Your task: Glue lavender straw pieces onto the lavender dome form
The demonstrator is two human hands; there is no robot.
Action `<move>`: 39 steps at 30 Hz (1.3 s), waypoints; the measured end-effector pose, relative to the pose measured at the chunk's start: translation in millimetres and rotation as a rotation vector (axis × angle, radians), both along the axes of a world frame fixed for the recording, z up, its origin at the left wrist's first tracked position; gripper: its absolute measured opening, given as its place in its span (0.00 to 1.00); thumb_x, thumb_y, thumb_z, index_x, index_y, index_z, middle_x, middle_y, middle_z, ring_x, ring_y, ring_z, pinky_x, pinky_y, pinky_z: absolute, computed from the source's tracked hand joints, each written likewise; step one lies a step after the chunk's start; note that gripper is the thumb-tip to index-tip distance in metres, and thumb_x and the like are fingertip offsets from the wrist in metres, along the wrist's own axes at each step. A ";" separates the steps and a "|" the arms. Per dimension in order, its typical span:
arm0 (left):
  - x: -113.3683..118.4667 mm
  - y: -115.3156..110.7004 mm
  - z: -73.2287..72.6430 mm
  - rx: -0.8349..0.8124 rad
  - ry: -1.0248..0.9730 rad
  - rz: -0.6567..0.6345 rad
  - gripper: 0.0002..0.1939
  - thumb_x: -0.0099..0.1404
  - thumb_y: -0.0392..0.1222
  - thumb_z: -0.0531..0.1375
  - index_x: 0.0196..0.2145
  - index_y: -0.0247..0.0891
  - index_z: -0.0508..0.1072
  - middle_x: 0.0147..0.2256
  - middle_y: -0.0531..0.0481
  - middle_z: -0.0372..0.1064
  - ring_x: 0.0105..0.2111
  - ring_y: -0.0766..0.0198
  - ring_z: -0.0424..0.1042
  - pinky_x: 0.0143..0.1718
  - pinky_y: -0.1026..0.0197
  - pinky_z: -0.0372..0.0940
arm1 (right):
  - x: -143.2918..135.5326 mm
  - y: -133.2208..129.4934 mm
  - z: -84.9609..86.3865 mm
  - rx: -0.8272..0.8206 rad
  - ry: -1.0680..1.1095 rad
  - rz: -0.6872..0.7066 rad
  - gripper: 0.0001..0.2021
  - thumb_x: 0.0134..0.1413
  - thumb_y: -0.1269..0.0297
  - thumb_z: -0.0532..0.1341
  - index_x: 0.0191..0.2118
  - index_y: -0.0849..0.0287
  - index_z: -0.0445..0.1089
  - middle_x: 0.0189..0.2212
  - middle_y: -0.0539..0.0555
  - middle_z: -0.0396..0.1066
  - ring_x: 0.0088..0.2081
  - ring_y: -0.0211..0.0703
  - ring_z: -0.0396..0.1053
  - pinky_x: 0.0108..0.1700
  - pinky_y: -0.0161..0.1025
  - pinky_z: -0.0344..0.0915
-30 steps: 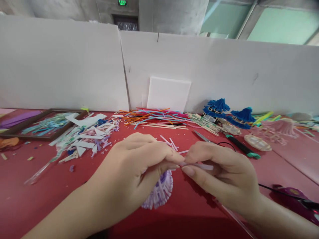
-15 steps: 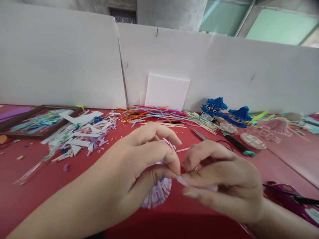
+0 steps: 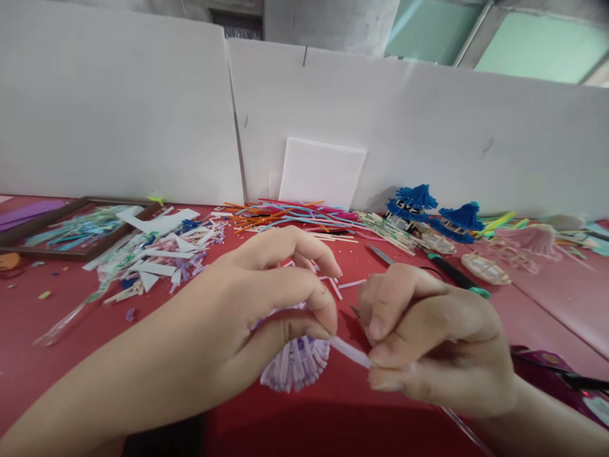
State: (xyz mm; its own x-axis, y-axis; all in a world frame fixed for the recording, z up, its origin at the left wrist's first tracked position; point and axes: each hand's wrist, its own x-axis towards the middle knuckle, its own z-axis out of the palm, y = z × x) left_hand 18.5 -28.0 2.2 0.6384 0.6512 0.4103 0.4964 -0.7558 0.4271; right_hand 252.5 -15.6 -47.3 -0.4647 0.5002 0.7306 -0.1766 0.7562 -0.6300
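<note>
A pale lilac strip [image 3: 351, 353] stretches between my two hands. Its left end is pinched between the thumb and index finger of my left hand [image 3: 280, 298], and my right hand [image 3: 435, 339] grips the other end between thumb and fingertips. Below and partly behind my left hand is a round, fringed purple-and-white piece [image 3: 297, 367]; its upper part is hidden by my fingers, and I cannot tell how firmly that hand touches it. Short lilac strips [image 3: 335, 287] lie on the red tabletop [image 3: 266, 431] just beyond my hands.
White and lilac scraps [image 3: 157, 260] and a brown frame [image 3: 76, 254] lie at left. Colored strips [image 3: 295, 216] sit before a white panel [image 3: 323, 171]. Blue roof-shaped pieces [image 3: 459, 219], a green-and-black tool [image 3: 457, 274] and a magenta device [image 3: 547, 374] are at right.
My right hand has moved slightly right, away from my left hand, so more of the lilac strip shows between them. The fringed piece has shifted a little and the camera view has moved slightly.
</note>
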 end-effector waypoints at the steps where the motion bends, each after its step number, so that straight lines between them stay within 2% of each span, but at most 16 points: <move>1: -0.2 0.2 0.4 0.007 0.004 0.004 0.11 0.70 0.36 0.55 0.35 0.50 0.74 0.45 0.55 0.66 0.45 0.65 0.68 0.45 0.69 0.63 | -0.1 0.9 0.7 0.001 0.000 0.012 0.05 0.51 0.71 0.70 0.34 0.59 0.75 0.32 0.49 0.68 0.30 0.33 0.70 0.32 0.33 0.73; 4: -1.8 3.3 2.3 0.044 -0.003 0.025 0.11 0.69 0.37 0.56 0.34 0.50 0.76 0.45 0.56 0.69 0.44 0.65 0.71 0.45 0.69 0.64 | 1.0 2.1 6.2 0.075 -0.075 -0.034 0.02 0.59 0.67 0.65 0.36 0.59 0.75 0.33 0.51 0.71 0.32 0.33 0.72 0.35 0.33 0.74; 7: -3.9 6.4 1.8 0.070 -0.064 0.067 0.10 0.68 0.38 0.59 0.31 0.49 0.77 0.43 0.59 0.74 0.43 0.66 0.73 0.47 0.68 0.65 | 1.5 -1.4 11.3 0.255 -0.188 -0.187 0.07 0.65 0.67 0.58 0.40 0.60 0.75 0.35 0.53 0.74 0.35 0.34 0.75 0.37 0.31 0.75; 9: -4.9 6.1 -3.1 0.046 -0.143 0.138 0.06 0.68 0.41 0.60 0.35 0.50 0.77 0.42 0.59 0.76 0.44 0.65 0.75 0.49 0.68 0.65 | -0.7 -6.0 10.2 0.387 -0.226 -0.324 0.05 0.64 0.70 0.60 0.38 0.60 0.75 0.34 0.52 0.76 0.34 0.34 0.75 0.37 0.32 0.75; 11: -5.5 3.5 -12.1 -0.026 -0.247 0.254 0.07 0.70 0.44 0.58 0.43 0.51 0.76 0.44 0.58 0.77 0.46 0.64 0.76 0.51 0.66 0.67 | -5.1 -10.6 4.8 0.518 -0.250 -0.430 0.03 0.58 0.74 0.65 0.35 0.61 0.75 0.31 0.50 0.78 0.32 0.34 0.75 0.36 0.34 0.74; 13: -5.8 -0.4 -23.7 -0.115 -0.327 0.361 0.11 0.71 0.48 0.55 0.48 0.50 0.74 0.47 0.54 0.77 0.48 0.59 0.76 0.52 0.59 0.69 | -10.2 -13.4 -3.1 0.655 -0.279 -0.466 0.04 0.53 0.77 0.67 0.33 0.62 0.75 0.30 0.49 0.79 0.31 0.35 0.75 0.34 0.36 0.73; 16: -6.1 -6.9 -39.7 -0.189 -0.299 0.438 0.17 0.70 0.53 0.55 0.53 0.47 0.71 0.52 0.48 0.76 0.54 0.52 0.73 0.57 0.51 0.67 | -14.6 -13.7 -12.5 0.792 -0.306 -0.476 0.04 0.54 0.77 0.66 0.31 0.62 0.76 0.30 0.47 0.80 0.31 0.35 0.75 0.32 0.36 0.72; 20: -4.5 -15.5 -50.2 -0.167 -0.163 0.433 0.21 0.69 0.52 0.56 0.57 0.47 0.69 0.59 0.47 0.69 0.62 0.50 0.64 0.61 0.49 0.63 | -11.5 -12.9 -12.8 0.860 -0.287 -0.519 0.06 0.53 0.76 0.68 0.28 0.61 0.76 0.26 0.46 0.79 0.28 0.34 0.74 0.32 0.35 0.73; 24: 1.7 -21.2 -52.8 -0.233 -0.228 0.438 0.20 0.69 0.48 0.55 0.58 0.47 0.68 0.59 0.48 0.69 0.61 0.53 0.65 0.58 0.54 0.67 | -6.6 -14.6 -7.1 0.883 -0.287 -0.554 0.05 0.52 0.76 0.68 0.28 0.62 0.76 0.24 0.46 0.77 0.28 0.34 0.73 0.31 0.36 0.72; 28: 5.8 -20.5 -53.6 -0.264 -0.257 0.444 0.19 0.69 0.47 0.54 0.56 0.46 0.68 0.57 0.51 0.71 0.61 0.56 0.65 0.58 0.58 0.67 | -7.6 -13.8 -9.1 0.872 -0.311 -0.492 0.04 0.53 0.75 0.67 0.29 0.62 0.76 0.25 0.46 0.78 0.29 0.33 0.73 0.31 0.37 0.72; 35: 7.0 -17.5 -55.1 -0.224 -0.230 0.440 0.18 0.69 0.49 0.55 0.55 0.46 0.70 0.56 0.48 0.72 0.58 0.52 0.69 0.57 0.54 0.67 | -17.8 -6.5 -31.4 0.830 -0.281 -0.373 0.05 0.51 0.74 0.67 0.27 0.61 0.75 0.28 0.48 0.78 0.31 0.38 0.71 0.32 0.39 0.68; 39: 8.6 -17.8 -55.7 -0.228 -0.248 0.454 0.18 0.69 0.51 0.56 0.54 0.45 0.71 0.55 0.47 0.73 0.58 0.50 0.69 0.55 0.53 0.69 | -21.2 -7.5 -32.4 0.798 -0.286 -0.341 0.04 0.51 0.75 0.67 0.27 0.63 0.75 0.28 0.50 0.77 0.31 0.38 0.72 0.32 0.39 0.68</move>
